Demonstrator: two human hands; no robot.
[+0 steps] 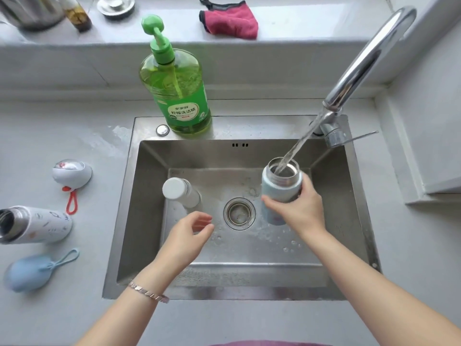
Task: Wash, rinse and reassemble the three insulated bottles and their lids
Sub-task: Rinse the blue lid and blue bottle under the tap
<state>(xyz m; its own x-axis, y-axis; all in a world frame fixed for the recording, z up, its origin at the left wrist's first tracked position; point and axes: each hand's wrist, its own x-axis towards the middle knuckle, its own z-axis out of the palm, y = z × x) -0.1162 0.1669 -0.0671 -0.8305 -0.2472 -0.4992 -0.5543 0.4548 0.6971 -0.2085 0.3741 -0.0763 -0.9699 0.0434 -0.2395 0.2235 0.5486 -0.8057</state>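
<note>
Fingers [306,186] and thumb of the right hand [296,211] wrap round the pale blue lidless steel bottle [279,189], holding it mouth-up over the stainless sink [249,270] under the chrome tap's [369,61] stream. The left hand [187,238] hovers, its fingers [200,219] loosely curled and slightly parted, holding nothing, near the white capped bottle [182,193] in the basin. A white patterned bottle [42,224] lies open on the grey counter [74,308].

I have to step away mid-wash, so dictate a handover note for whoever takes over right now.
Right hand grips the open blue bottle under the running tap.
Left hand open, empty, near the capped white bottle standing in the sink.
On the counter: patterned bottle lying uncapped, white lid, blue lid.
Done: two bottles opened.
Likely left: finish rinsing, open and wash the capped one, refit all lids.
</note>
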